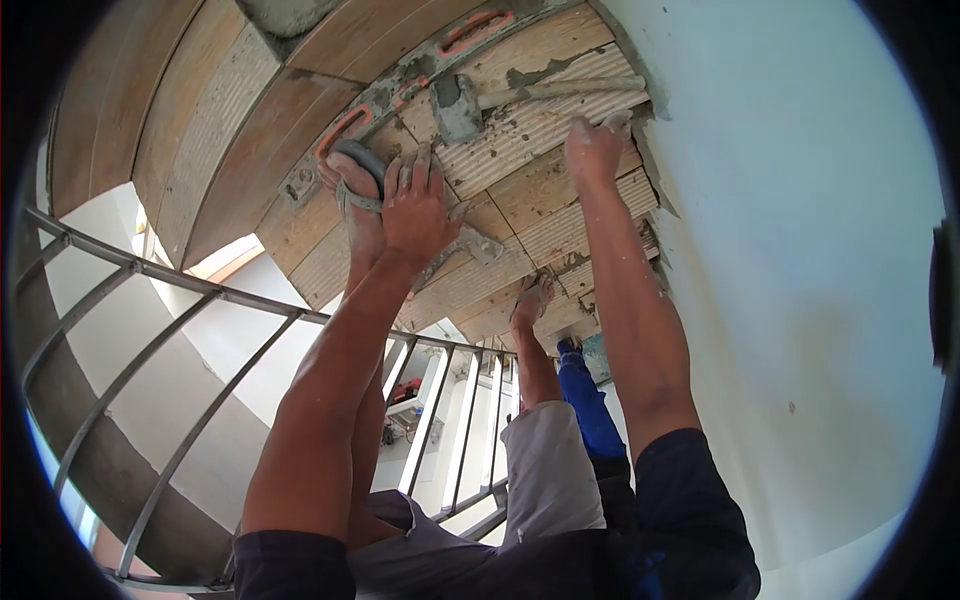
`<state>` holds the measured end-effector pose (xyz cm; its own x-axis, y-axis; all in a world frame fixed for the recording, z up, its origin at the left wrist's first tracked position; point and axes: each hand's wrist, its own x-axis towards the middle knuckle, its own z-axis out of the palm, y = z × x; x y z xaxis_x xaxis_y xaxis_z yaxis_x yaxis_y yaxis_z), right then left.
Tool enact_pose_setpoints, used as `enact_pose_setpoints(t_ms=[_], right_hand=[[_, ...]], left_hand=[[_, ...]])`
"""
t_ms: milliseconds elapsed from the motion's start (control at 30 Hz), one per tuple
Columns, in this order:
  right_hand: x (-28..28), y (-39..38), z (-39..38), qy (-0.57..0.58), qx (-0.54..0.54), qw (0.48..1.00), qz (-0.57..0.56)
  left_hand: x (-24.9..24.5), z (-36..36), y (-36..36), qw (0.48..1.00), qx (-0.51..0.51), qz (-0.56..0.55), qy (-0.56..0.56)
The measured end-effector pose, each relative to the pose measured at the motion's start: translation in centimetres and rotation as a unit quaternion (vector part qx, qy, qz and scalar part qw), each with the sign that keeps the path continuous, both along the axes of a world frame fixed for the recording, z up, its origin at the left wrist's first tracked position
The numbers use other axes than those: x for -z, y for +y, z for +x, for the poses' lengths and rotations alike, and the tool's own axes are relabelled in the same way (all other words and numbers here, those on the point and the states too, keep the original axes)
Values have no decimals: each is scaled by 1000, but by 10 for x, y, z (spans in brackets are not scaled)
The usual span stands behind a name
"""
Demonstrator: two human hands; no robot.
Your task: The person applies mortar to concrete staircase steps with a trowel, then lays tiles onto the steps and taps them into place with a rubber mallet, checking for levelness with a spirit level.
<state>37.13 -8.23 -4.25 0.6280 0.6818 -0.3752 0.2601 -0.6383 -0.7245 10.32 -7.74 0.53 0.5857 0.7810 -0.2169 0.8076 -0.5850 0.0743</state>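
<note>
Wood-look tiles (520,195), many of them stained with grey mortar, cover the stair surface, between a pale bluish wall (800,250) on the right and a curved metal railing (180,279) on the left. Some strips among the tiles show a ribbed face. Across the upper part lies a long spirit level (385,110), dirty with mortar and having orange-edged handle openings. Beside it is a mallet (458,108), whose head is coated in grey; its handle reaches toward the wall. The person's left hand (415,205) is set down with the palm hidden, next to the left foot (362,178), which wears a sandal. Its fingers are extended and lie rather close together, with the thumb apart, and they are not clenched; if the palm touches the tile or the foot, one cannot tell. Just beside this hand, on the tiles, there is a flat tool (475,245) covered with mortar, partly hidden by the wrist. The right hand (597,150) is near the wall, below the end of the mallet handle and apart from it. Its fingers are curled in, but whether they grasp something cannot be told. Lower down, the right foot (535,298) rests on the tiles, also in a sandal. Near it comes another person's leg in blue trousers (590,410).
</note>
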Motion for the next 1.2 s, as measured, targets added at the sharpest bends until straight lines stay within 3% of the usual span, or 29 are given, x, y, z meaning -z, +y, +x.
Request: enact_pose_setpoints(t_ms=[67,100,167,200,267,367,400,433,500,533,600,633,700,967,1033,1100,1133,1200], right_hand=[[-2,3,3,-18,-94,993,-73],[10,0,0,-19,-91,993,-73],[41,-1,-3,-165,-21,986,17],[37,-2,-3,-169,-15,985,14],[28,-7,0,-239,-125,963,-12],[13,-9,-4,-159,-72,984,31],[31,-9,2,-233,-179,955,-30],[31,-9,2,-237,-174,955,-34],[32,-7,-9,-156,-24,987,37],[31,-9,-7,-155,-26,987,37],[27,-13,-2,-240,-176,954,-44],[24,-13,-5,-240,-182,953,-40],[22,-17,-9,-56,9,995,86],[8,-41,-22,-44,38,995,82],[-21,-57,-27,73,71,974,202],[-49,-83,-27,137,58,959,240],[-94,-92,-26,186,27,964,186],[-194,-115,-19,237,-67,966,81]], left_hand=[[0,3,1,1000,-5,0,-4],[0,2,-1,1000,-15,-5,-5],[-1,2,1,1000,-7,6,-12],[-2,2,1,1000,1,13,-17],[-5,5,0,1000,-9,-3,-4],[-7,6,0,1000,-18,-8,3],[-5,7,1,1000,-21,4,-4],[-4,9,2,1000,-15,2,-8],[-4,7,2,1000,-14,15,-3],[-3,7,2,1000,-16,15,-3],[-3,9,2,999,-20,26,-9],[-4,10,2,999,-27,28,-9],[-6,11,1,999,-41,2,9],[-9,10,3,998,-52,-11,13],[-14,7,2,997,-74,-15,12],[-24,3,-1,999,-40,-28,23],[-41,5,1,997,-70,-25,26],[-91,9,0,956,-89,-279,19]])
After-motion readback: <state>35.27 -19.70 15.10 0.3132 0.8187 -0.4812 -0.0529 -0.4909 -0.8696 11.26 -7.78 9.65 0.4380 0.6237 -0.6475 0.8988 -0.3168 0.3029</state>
